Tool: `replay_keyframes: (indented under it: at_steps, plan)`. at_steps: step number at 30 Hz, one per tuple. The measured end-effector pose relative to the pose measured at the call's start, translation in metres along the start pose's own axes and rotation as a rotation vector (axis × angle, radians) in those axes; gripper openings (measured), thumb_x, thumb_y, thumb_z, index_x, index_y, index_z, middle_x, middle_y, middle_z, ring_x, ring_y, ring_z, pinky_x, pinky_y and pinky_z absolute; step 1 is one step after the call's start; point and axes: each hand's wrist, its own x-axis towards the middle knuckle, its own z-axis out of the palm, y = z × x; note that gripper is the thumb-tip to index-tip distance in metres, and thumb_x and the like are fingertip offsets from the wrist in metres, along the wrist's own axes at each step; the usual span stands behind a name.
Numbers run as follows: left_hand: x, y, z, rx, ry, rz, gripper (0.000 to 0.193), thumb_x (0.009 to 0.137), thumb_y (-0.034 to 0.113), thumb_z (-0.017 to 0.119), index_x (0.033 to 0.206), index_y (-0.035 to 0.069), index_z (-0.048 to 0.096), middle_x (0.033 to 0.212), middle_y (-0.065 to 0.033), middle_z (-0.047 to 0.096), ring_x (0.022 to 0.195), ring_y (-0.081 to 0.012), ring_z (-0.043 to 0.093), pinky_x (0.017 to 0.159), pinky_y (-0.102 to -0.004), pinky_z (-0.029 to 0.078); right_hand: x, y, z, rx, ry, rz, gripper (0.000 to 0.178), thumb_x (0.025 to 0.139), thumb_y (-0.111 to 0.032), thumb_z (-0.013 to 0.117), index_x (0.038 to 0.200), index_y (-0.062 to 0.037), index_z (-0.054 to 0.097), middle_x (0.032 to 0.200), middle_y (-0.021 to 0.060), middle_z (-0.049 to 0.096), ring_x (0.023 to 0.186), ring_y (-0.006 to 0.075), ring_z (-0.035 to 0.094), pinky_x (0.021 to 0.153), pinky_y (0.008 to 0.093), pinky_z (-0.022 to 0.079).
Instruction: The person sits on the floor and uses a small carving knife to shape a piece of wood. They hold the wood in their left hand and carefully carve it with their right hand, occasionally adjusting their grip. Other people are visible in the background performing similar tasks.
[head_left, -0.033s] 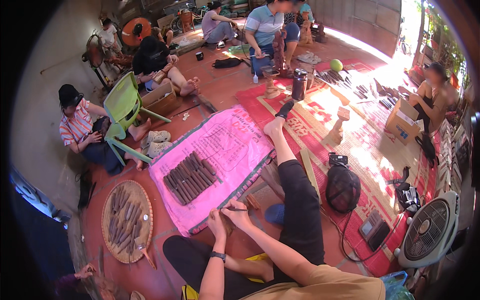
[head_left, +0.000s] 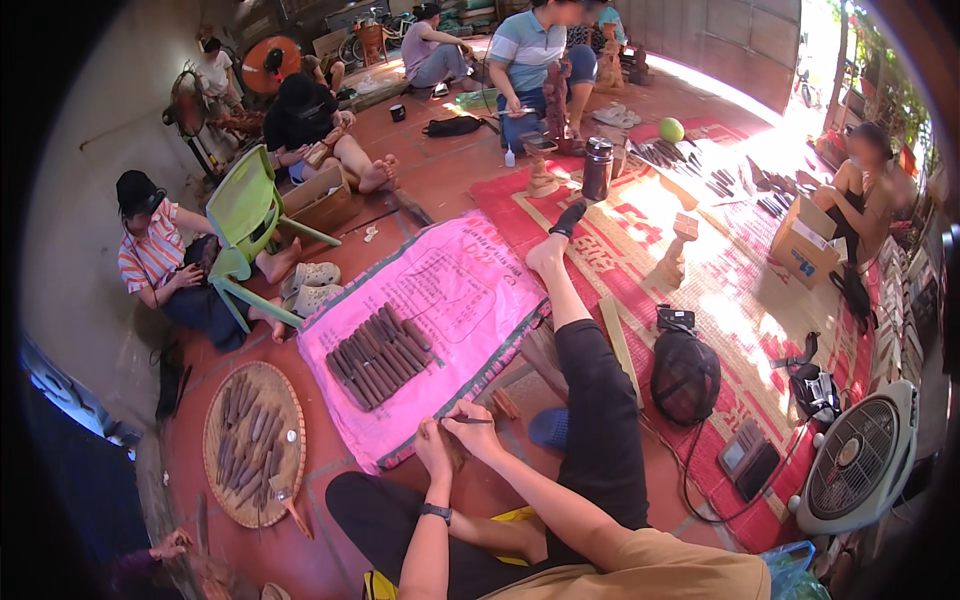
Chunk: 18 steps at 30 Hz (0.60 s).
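Note:
My two hands meet low in the middle, over the near edge of the pink sack sheet (head_left: 480, 275). Between the fingers of my right hand (head_left: 480, 437) is a thin dark stick-like tool (head_left: 466, 420), its tip pointing toward the left hand. My left hand (head_left: 433, 450) is closed right beside it; what it grips is mostly hidden. On the sheet, just beyond my hands, several dark brown sticks (head_left: 378, 358) lie side by side in rows. A round woven tray (head_left: 297, 400) to the left carries more dark carved pieces and a brush (head_left: 294, 513).
A green chair (head_left: 247, 205) lies tipped beside a seated person at left. At right are a black mesh bag (head_left: 686, 377), a phone and wallet (head_left: 748, 460) and a box fan (head_left: 850, 455). A dark flask (head_left: 598, 168) stands on the red mat (head_left: 640, 220). Other people sit around.

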Motion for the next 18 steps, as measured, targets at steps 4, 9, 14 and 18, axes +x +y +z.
replay_keyframes:
  at_steps: [4, 9, 14, 18]
  plan:
    - [-0.002, 0.010, 0.005, 0.039, -0.006, -0.021, 0.032, 0.092, 0.023, 0.047, 0.085, -0.005, 0.058, 0.073, -0.0099, 0.057, 0.071, -0.0175, 0.052, 0.070, -0.0336, 0.044, 0.005, 0.012, -0.006, 0.042, -0.016, -0.002, 0.012, 0.076, -0.009, 0.068, 0.079, 0.0015, 0.063, 0.071, 0.0096, 0.065, 0.070, 0.0126, 0.062, 0.065, 0.0289, 0.049]
    - [0.004, -0.002, -0.001, 0.016, 0.009, -0.010, 0.034, 0.092, 0.025, 0.048, 0.080, -0.006, 0.057, 0.070, -0.0098, 0.056, 0.067, -0.0177, 0.049, 0.066, -0.0350, 0.043, 0.003, 0.003, -0.001, -0.024, 0.014, -0.040, 0.012, 0.075, -0.008, 0.068, 0.076, 0.0014, 0.061, 0.071, 0.0090, 0.065, 0.069, 0.0128, 0.061, 0.062, 0.0296, 0.048]
    - [0.000, -0.001, 0.007, -0.025, -0.015, 0.025, 0.035, 0.093, 0.025, 0.048, 0.079, -0.006, 0.057, 0.070, -0.0099, 0.056, 0.067, -0.0186, 0.050, 0.065, -0.0354, 0.043, 0.007, 0.024, -0.005, 0.093, 0.004, -0.012, 0.014, 0.076, -0.009, 0.069, 0.074, 0.0010, 0.059, 0.070, 0.0076, 0.063, 0.067, 0.0125, 0.060, 0.061, 0.0303, 0.047]
    - [0.002, -0.006, -0.004, 0.004, 0.015, 0.011, 0.034, 0.092, 0.025, 0.049, 0.078, -0.006, 0.056, 0.071, -0.0104, 0.057, 0.068, -0.0186, 0.050, 0.067, -0.0350, 0.043, 0.004, 0.007, 0.001, 0.029, -0.019, -0.038, 0.013, 0.076, -0.006, 0.067, 0.072, 0.0018, 0.058, 0.070, 0.0067, 0.063, 0.069, 0.0106, 0.059, 0.061, 0.0286, 0.047]
